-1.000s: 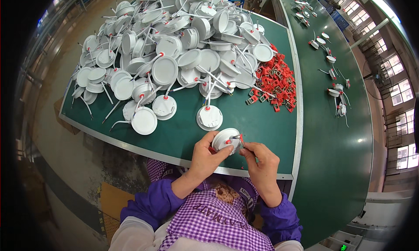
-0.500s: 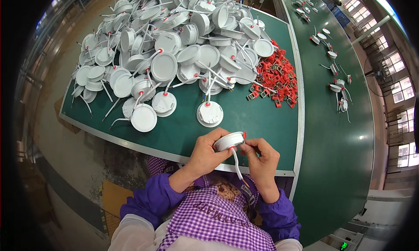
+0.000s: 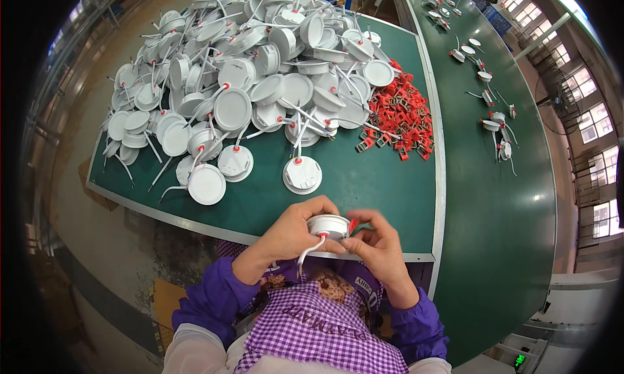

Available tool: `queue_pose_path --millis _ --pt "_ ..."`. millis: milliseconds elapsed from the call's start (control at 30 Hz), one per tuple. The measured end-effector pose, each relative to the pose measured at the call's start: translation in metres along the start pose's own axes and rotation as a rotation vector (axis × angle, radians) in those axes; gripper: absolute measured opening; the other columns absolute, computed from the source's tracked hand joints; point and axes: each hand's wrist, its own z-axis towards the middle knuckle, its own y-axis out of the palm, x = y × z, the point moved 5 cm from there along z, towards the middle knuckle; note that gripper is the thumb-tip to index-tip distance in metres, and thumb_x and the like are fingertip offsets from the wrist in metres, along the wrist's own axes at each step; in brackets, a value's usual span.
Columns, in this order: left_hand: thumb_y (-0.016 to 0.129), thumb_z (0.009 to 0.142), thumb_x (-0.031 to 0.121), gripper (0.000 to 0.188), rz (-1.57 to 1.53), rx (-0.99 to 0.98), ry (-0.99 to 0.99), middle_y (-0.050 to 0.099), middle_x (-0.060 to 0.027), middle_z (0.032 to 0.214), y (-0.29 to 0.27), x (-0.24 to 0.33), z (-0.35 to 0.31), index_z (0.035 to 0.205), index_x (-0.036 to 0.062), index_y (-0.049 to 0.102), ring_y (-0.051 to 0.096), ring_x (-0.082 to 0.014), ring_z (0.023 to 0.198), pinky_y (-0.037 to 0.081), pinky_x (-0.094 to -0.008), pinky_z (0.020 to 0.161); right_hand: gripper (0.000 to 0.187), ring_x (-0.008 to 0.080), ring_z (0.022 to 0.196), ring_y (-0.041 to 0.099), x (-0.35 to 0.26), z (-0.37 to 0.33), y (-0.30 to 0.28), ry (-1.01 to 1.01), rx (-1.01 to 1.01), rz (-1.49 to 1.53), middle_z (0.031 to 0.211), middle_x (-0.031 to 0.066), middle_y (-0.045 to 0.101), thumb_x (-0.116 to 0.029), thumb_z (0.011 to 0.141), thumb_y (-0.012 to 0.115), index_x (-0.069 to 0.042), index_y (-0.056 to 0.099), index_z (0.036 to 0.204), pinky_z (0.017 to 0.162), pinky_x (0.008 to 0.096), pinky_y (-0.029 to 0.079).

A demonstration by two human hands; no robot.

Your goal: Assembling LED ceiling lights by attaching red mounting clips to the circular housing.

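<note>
A person seen from above works at the near edge of a green table (image 3: 364,192), holding a white round fixture (image 3: 330,226) just over its pale front rim (image 3: 413,257). The left hand (image 3: 289,232) has its fingers curled around the fixture's left side, with the thumb along the lower side. The right hand (image 3: 377,239) is bent around the opposite side, beside a red clip (image 3: 353,225); its thumb and forefinger stand a little apart, but the forefinger is blurred and I cannot tell whether they pinch the clip. A short white cord (image 3: 312,249) drops from the fixture past the table's rim, towards a purple checked apron (image 3: 325,325). Beyond the hands lies a band of bare green, broken by one lone fixture (image 3: 302,174) lying cord side up. Farther back, a heap of white fixtures (image 3: 233,109) fills the left and middle, and a pile of red clips (image 3: 406,117) sits close to the table's right edge. Open green runs from that pile down to the right front corner. Past that edge, a long green bench (image 3: 494,224) carries a few scattered fixtures (image 3: 485,76), its nearer stretch wide and bare.
</note>
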Motion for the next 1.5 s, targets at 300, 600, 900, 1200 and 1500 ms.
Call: queue_pose_path --millis 300,600,900,1200,1500 --pt "0.086 0.071 0.018 0.037 0.046 0.094 -0.028 0.068 -0.0054 0.084 0.011 0.0 -0.007 0.097 -0.0019 0.067 0.062 -0.0084 0.074 0.051 -0.0232 0.066 0.035 0.0115 0.073 0.062 0.002 -0.008 0.003 0.079 -0.161 0.155 0.096 0.0068 0.06 -0.002 0.09 0.065 0.006 0.056 0.122 0.066 0.0249 0.053" --pt "0.087 0.069 0.016 0.043 0.027 0.143 -0.107 0.069 -0.0072 0.093 0.026 0.001 -0.005 0.102 -0.0005 0.065 0.063 -0.0108 0.083 0.052 -0.0256 0.074 0.012 0.009 0.066 0.059 0.026 -0.005 -0.018 0.107 -0.107 0.349 0.08 0.004 0.065 -0.008 0.091 0.065 0.001 0.063 0.099 0.059 0.0223 0.049" --pt "0.084 0.067 0.018 0.057 0.911 0.794 0.258 0.057 -0.0122 0.106 -0.052 0.014 0.001 0.114 -0.0005 0.055 0.054 -0.0278 0.102 0.043 -0.0393 0.091 0.013 0.0081 0.063 0.054 -0.005 -0.005 -0.208 -0.36 0.866 0.066 0.082 0.0033 0.063 -0.011 0.093 0.063 -0.001 0.066 0.1 0.058 0.0214 0.044" --pt "0.085 0.063 0.021 0.067 1.059 0.674 0.228 0.049 -0.0191 0.121 -0.04 -0.005 0.019 0.116 -0.0003 0.049 0.049 -0.0353 0.11 0.04 -0.0453 0.096 0.033 0.0286 0.069 0.062 -0.004 0.123 -0.057 -0.42 0.517 -0.752 0.08 0.0134 0.065 -0.033 0.085 0.071 0.0 0.068 0.086 0.065 0.0377 0.048" --pt "0.077 0.075 -0.001 0.064 -0.332 0.267 0.06 0.048 -0.0048 0.119 -0.006 -0.027 -0.004 0.125 0.0073 0.038 0.053 -0.0148 0.112 0.045 -0.0299 0.098 0.025 0.033 0.077 0.065 0.02 0.14 -0.024 -0.333 0.45 -0.854 0.092 0.0114 0.065 -0.024 0.084 0.071 -0.007 0.058 0.096 0.066 0.0421 0.05"
